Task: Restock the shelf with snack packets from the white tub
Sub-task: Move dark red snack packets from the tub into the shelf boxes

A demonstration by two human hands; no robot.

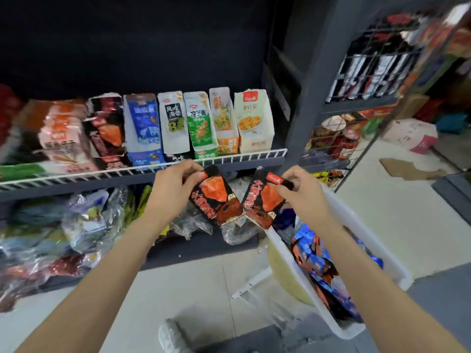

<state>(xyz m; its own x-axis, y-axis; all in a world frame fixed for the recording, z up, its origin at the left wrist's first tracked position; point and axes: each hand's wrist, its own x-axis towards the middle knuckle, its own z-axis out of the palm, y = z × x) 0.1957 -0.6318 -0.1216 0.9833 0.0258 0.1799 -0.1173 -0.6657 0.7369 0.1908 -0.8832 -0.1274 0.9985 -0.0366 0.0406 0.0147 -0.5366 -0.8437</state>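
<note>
My left hand [175, 182] pinches the top of a black-and-red snack packet [216, 200], which hangs just below the shelf's white wire rail [142, 169]. My right hand [303, 189] pinches the top corner of a second, matching packet [262, 202] above the rim of the white tub [369, 240]. The tub stands on the floor at the right and holds several blue and orange packets [318, 261]. On the shelf above, open display boxes stand in a row; one black-and-red box [107, 128] matches the held packets.
A lower shelf holds clear plastic bags of goods [84, 220]. A grey upright post [313, 80] separates a wire rack with jars and packets [341, 141] at the right. Cardboard boxes [410, 133] and flattened cardboard [407, 169] lie on the pale floor.
</note>
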